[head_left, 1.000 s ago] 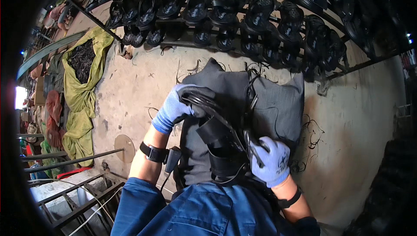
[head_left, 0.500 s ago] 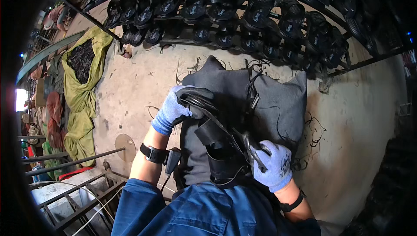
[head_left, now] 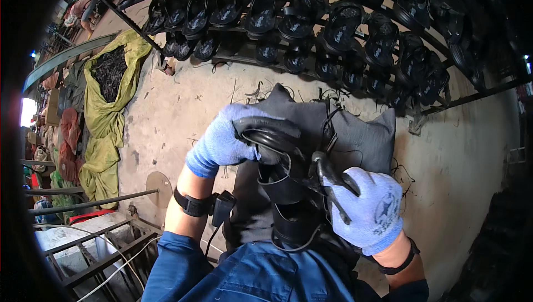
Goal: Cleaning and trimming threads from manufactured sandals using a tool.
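In my left hand [head_left: 230, 138], a gloved one with blue knit and black palm, the fingers wrap round a black sandal [head_left: 280, 186] with wide straps. It is held over my lap, and its sole edge is partly hidden by the glove. My right hand [head_left: 369, 207], gloved alike, closes on black-handled scissors [head_left: 340, 205] close to the sandal's right side. Their tips point up and away from me; whether they touch the sandal I cannot tell. Under the work lies a dark grey cloth [head_left: 363, 132], with thin black offcut strips [head_left: 328, 121] on it.
A metal rack [head_left: 233, 64] carrying rows of black sandals [head_left: 266, 13] spans the far side. To the left lies a yellow-green sack [head_left: 102, 152] full of black scraps [head_left: 110, 74]. Metal bars [head_left: 100, 202] and a frame [head_left: 94, 268] stand at the near left.
Both hands have come closer together round the sandal, my left shifting right. The sandal has tilted a little, and the scissors now sit more upright beside it. My view has shifted slightly.
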Demonstrator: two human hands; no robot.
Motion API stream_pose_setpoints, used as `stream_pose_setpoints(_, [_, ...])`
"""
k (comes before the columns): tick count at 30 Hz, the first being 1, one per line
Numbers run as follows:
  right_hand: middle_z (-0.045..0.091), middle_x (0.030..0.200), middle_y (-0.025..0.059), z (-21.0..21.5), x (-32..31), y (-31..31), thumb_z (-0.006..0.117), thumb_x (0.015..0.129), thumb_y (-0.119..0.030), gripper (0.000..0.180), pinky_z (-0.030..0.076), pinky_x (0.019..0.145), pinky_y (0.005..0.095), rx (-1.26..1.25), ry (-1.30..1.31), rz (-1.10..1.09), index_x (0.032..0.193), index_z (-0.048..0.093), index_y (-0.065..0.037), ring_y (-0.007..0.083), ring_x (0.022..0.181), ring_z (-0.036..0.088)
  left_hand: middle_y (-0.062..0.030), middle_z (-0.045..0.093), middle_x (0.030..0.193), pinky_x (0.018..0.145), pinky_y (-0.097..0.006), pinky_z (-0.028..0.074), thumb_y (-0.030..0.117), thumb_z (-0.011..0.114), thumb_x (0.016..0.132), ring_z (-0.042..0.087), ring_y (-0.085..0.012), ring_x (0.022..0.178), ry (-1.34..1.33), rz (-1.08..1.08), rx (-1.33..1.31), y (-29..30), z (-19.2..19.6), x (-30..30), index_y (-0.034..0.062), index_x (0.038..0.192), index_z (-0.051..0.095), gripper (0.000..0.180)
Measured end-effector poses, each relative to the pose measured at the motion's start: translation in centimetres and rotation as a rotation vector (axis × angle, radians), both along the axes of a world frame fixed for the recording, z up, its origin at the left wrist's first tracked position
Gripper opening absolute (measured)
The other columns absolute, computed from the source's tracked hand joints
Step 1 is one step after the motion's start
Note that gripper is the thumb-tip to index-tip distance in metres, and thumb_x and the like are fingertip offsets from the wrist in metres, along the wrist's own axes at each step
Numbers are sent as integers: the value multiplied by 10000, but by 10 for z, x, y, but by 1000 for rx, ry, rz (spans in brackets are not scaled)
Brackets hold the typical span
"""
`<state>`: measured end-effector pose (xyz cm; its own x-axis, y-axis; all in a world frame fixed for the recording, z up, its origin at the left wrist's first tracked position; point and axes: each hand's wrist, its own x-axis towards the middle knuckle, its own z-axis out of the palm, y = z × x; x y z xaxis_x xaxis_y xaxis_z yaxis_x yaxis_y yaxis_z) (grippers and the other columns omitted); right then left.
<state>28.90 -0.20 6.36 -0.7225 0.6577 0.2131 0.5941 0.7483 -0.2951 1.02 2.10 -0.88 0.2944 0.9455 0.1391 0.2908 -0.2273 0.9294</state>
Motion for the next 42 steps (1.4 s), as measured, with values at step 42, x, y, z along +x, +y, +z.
stream_pose_setpoints(42, [541,803,72,128,47,12,660,667,-202,246,409,514,389,-168,-466,85,910,651,-162,239,583,550,-151,636,1153,932,-356,456,109,754,595,626,-295,1043,-7,-244,-19,-13,69,99,13,1251,539,698])
